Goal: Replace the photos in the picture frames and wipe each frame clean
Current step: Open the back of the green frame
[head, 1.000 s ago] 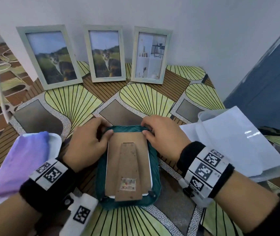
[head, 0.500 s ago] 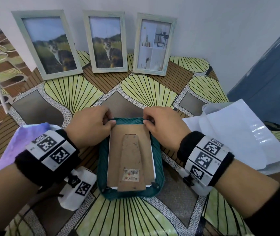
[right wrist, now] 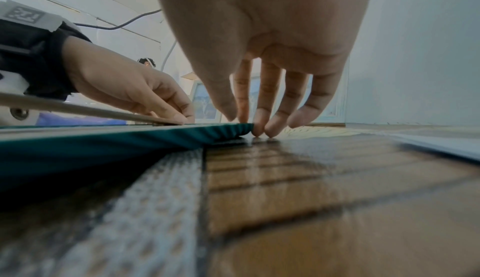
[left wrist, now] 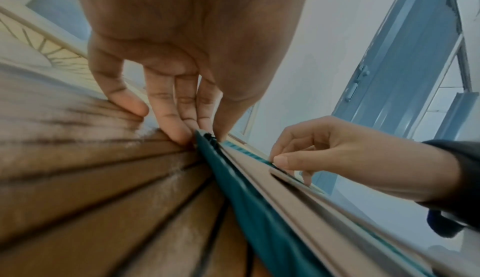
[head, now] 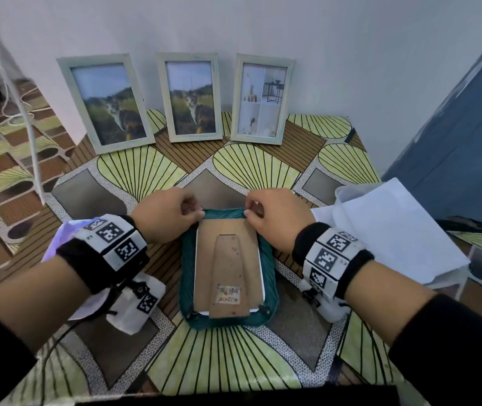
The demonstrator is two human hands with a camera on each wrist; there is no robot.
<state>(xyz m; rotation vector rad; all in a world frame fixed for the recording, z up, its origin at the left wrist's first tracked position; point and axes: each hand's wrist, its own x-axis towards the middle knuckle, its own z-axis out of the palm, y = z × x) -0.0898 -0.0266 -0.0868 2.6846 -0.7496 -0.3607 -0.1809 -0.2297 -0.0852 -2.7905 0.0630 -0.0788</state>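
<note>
Both forearms reach forward from 6 o'clock toward the middle of the head view, each wrist wrapped in a black band with white coded tags. The left hand (head: 166, 213) sits at about 11 o'clock of centre, knuckles up, its fingers (left wrist: 168, 117) curled down and bunched with the thumb in a pinching grip at a green corner. The right hand (head: 269, 221) mirrors it at 1 o'clock, palm down, its fingertips (right wrist: 258, 129) pointing down at the opposite corner, thumb closing against the forefinger. The two hands are level and apart. Dark sleeves cover both arms near the elbows.
</note>
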